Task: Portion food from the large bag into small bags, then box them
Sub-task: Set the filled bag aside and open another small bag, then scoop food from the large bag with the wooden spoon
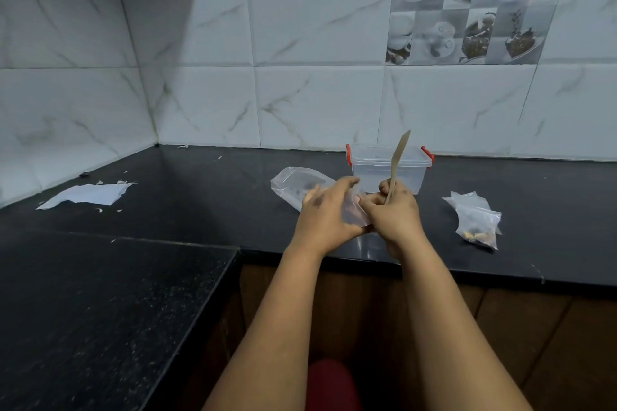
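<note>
Landmark: clear plastic box (389, 170) with red latches, standing on the black tabletop (200, 197) close to the tiled wall.

Both hands meet just in front of the box, above the tabletop's front edge. Left hand (325, 215) grips a small clear bag (354, 213), fingers curled over its left side. Right hand (395, 213) pinches the same bag at its right edge; the two hands are close together, touching or nearly so. Right hand also holds a flat wooden stick or spatula (399, 160), upright, its blade rising in front of the box. Something dark shows inside the small bag, but motion blur leaves the contents unclear.

Large clear bag (293, 185) lies on the tabletop left of the box, partly behind the left hand.

Right of the box and nearer the front edge: small filled bags (475, 218) lying in a heap, pale and dark pieces visible at the bottom.

Far left of the box: torn white paper (88, 195) flat on the tabletop, small white scraps scattered around it.
</note>
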